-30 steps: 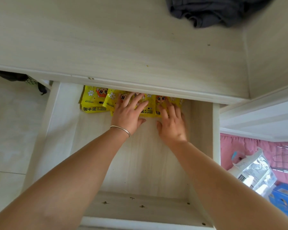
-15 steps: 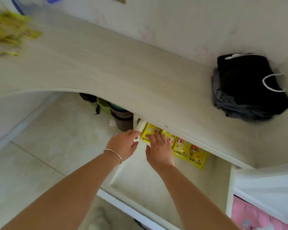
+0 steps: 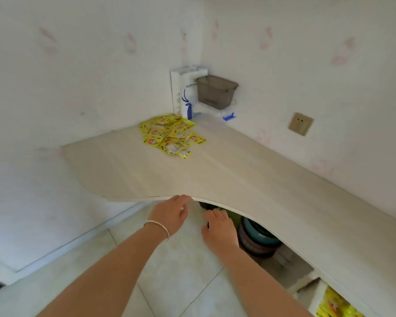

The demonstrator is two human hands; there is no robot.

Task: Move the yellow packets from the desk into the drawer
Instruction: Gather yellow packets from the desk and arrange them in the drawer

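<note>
A heap of several yellow packets (image 3: 172, 135) lies on the pale wooden desk (image 3: 233, 175), deep in the corner by the wall. My left hand (image 3: 170, 213), with a silver bangle at the wrist, hovers at the desk's curved front edge, fingers loosely apart and empty. Just to its right and lower, my right hand (image 3: 217, 229) is below the desk edge, also empty with fingers spread. The open drawer (image 3: 316, 298) shows at the bottom right under the desk, with yellow packets in the drawer (image 3: 332, 305) partly hidden by the desktop.
A white box with blue print (image 3: 181, 97) and a grey plastic bin (image 3: 215, 91) stand in the corner behind the heap. A wall socket (image 3: 300, 123) is on the right wall. Stacked basins (image 3: 257, 239) sit under the desk on the tiled floor (image 3: 169, 271).
Both hands have left the packets in the drawer and moved up and left toward the desk edge. My view has swung from the drawer to the desk corner with the heap.
</note>
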